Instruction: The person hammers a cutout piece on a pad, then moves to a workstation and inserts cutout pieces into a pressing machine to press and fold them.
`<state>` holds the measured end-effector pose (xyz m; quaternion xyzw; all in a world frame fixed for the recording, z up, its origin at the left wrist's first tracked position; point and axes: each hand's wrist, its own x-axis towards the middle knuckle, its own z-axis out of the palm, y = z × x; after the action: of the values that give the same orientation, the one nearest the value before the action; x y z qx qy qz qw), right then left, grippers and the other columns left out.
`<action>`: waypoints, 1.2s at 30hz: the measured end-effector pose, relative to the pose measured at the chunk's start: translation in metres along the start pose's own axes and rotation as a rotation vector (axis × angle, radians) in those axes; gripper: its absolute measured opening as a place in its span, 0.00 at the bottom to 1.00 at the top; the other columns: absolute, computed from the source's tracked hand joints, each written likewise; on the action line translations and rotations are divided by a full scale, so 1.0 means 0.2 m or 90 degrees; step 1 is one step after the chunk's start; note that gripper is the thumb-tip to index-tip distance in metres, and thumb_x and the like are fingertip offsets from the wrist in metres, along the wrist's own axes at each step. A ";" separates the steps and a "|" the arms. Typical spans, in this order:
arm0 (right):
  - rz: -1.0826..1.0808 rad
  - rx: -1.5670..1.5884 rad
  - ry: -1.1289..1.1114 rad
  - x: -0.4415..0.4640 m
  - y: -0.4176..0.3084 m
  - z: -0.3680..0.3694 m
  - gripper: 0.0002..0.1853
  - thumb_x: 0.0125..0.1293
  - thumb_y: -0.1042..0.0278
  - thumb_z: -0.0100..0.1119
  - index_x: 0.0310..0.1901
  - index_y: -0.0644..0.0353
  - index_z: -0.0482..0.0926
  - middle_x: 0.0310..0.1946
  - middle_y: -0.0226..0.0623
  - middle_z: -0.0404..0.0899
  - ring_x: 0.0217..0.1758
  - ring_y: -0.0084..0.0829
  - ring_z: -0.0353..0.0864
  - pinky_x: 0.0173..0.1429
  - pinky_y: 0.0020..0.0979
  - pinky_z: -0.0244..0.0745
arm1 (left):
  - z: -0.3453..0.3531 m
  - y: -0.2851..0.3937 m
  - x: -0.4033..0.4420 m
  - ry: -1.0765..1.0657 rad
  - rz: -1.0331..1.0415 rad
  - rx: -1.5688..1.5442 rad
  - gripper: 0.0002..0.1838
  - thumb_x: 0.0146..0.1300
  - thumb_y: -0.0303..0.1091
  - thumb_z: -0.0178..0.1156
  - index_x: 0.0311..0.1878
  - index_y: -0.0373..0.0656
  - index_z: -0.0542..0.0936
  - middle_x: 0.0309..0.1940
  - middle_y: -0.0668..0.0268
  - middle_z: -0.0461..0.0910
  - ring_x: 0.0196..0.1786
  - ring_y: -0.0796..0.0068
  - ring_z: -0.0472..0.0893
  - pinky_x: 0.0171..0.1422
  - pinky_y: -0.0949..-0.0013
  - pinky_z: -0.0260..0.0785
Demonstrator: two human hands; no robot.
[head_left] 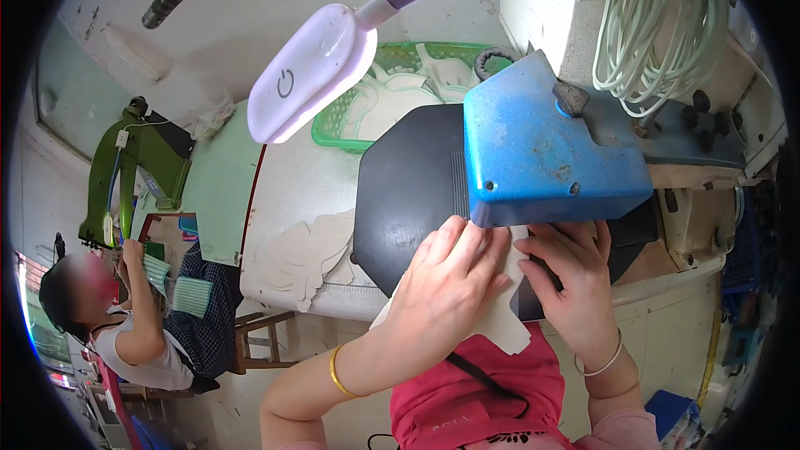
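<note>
A cream-coloured flat piece [502, 327] lies at the front of the blue machine head [546, 146], over the black plate [408, 192]. My left hand [442, 287] rests on the piece, fingers close together and pressing it down near the machine's lower edge. To the right, my right hand [575, 271] has its fingers bent, with the thumb and fingertips at the piece's right edge. The fingertips of both hands are partly under or beside the machine head, so their exact contact is hidden.
Cream pieces [304, 254] are stacked left of the plate. A green basket [340, 121] of similar pieces stands behind. The white lamp [312, 75] hangs overhead. Coiled pale tubing [658, 33] hangs at upper right. Another person [146, 325] sits at a green machine [154, 158] on the left.
</note>
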<state>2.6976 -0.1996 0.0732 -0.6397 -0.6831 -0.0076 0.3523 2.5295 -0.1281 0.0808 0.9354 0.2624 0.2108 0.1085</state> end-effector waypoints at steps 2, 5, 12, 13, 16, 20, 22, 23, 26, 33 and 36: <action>0.001 0.000 0.000 0.00 0.00 0.00 0.08 0.58 0.71 0.65 0.39 0.57 0.82 0.46 0.34 0.84 0.55 0.34 0.78 0.71 0.49 0.51 | 0.00 0.00 0.01 0.004 0.001 0.003 0.27 0.61 0.37 0.64 0.62 0.36 0.74 0.55 0.55 0.71 0.61 0.52 0.70 0.64 0.56 0.64; 0.002 0.002 0.000 -0.01 0.00 0.00 0.08 0.58 0.71 0.65 0.40 0.57 0.82 0.47 0.35 0.83 0.55 0.35 0.77 0.72 0.50 0.50 | 0.01 -0.01 0.02 0.023 0.013 0.013 0.26 0.60 0.37 0.64 0.60 0.34 0.75 0.55 0.56 0.70 0.60 0.53 0.70 0.63 0.56 0.65; 0.008 -0.004 -0.006 -0.01 0.01 0.00 0.10 0.58 0.70 0.66 0.42 0.57 0.82 0.47 0.35 0.83 0.56 0.35 0.77 0.72 0.51 0.49 | 0.02 -0.03 0.04 0.043 0.030 0.032 0.24 0.57 0.35 0.65 0.55 0.32 0.77 0.55 0.56 0.70 0.58 0.54 0.70 0.61 0.57 0.67; 0.007 -0.007 -0.006 -0.01 0.01 0.00 0.10 0.57 0.70 0.66 0.42 0.57 0.82 0.47 0.35 0.83 0.56 0.36 0.77 0.72 0.51 0.49 | 0.02 -0.03 0.04 0.045 0.028 0.030 0.24 0.56 0.34 0.66 0.55 0.33 0.77 0.55 0.56 0.70 0.58 0.53 0.70 0.61 0.57 0.67; 0.008 -0.005 -0.012 -0.02 0.01 0.00 0.11 0.57 0.70 0.66 0.43 0.57 0.83 0.47 0.35 0.83 0.56 0.36 0.77 0.72 0.51 0.49 | 0.02 -0.05 0.04 0.044 0.032 0.026 0.23 0.56 0.33 0.66 0.54 0.34 0.78 0.56 0.57 0.70 0.58 0.53 0.70 0.61 0.56 0.67; 0.005 -0.003 -0.009 -0.02 0.01 0.01 0.11 0.57 0.69 0.66 0.43 0.56 0.83 0.46 0.34 0.83 0.56 0.36 0.77 0.72 0.50 0.49 | 0.01 -0.06 0.05 0.034 0.036 0.016 0.22 0.56 0.31 0.66 0.54 0.35 0.78 0.56 0.57 0.71 0.58 0.52 0.70 0.61 0.56 0.68; 0.007 -0.002 -0.011 -0.02 0.01 0.00 0.11 0.57 0.69 0.66 0.43 0.56 0.83 0.46 0.34 0.83 0.56 0.35 0.77 0.72 0.50 0.49 | 0.01 -0.06 0.05 0.030 0.038 0.018 0.22 0.56 0.31 0.65 0.54 0.35 0.78 0.56 0.57 0.71 0.58 0.51 0.70 0.61 0.56 0.68; 0.007 0.001 -0.012 -0.02 0.01 0.00 0.11 0.57 0.69 0.67 0.43 0.56 0.83 0.46 0.33 0.83 0.56 0.35 0.77 0.72 0.50 0.49 | 0.01 -0.06 0.05 0.032 0.038 0.018 0.21 0.56 0.31 0.65 0.54 0.36 0.78 0.56 0.57 0.71 0.58 0.51 0.70 0.61 0.56 0.68; 0.009 0.007 -0.014 -0.02 0.01 -0.01 0.11 0.57 0.69 0.67 0.43 0.56 0.83 0.45 0.32 0.83 0.55 0.34 0.77 0.72 0.50 0.49 | 0.02 -0.06 0.05 0.034 0.035 0.019 0.21 0.57 0.32 0.65 0.54 0.35 0.78 0.55 0.56 0.71 0.58 0.50 0.70 0.60 0.55 0.67; 0.005 -0.016 -0.009 -0.02 0.02 -0.02 0.10 0.57 0.70 0.67 0.41 0.56 0.82 0.44 0.31 0.84 0.53 0.32 0.78 0.71 0.49 0.50 | 0.03 -0.05 0.06 0.025 0.033 -0.016 0.20 0.58 0.32 0.64 0.53 0.32 0.77 0.54 0.54 0.71 0.59 0.48 0.69 0.59 0.53 0.67; 0.007 -0.030 -0.005 -0.02 0.03 -0.03 0.10 0.57 0.70 0.67 0.41 0.56 0.82 0.42 0.31 0.84 0.52 0.32 0.79 0.71 0.48 0.51 | 0.03 -0.05 0.07 0.022 0.027 -0.054 0.19 0.57 0.30 0.64 0.51 0.31 0.77 0.53 0.53 0.71 0.59 0.48 0.69 0.59 0.53 0.67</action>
<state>2.7053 -0.2043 0.0725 -0.6517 -0.6805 -0.0191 0.3343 2.5382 -0.1134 0.0772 0.9315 0.2351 0.2404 0.1389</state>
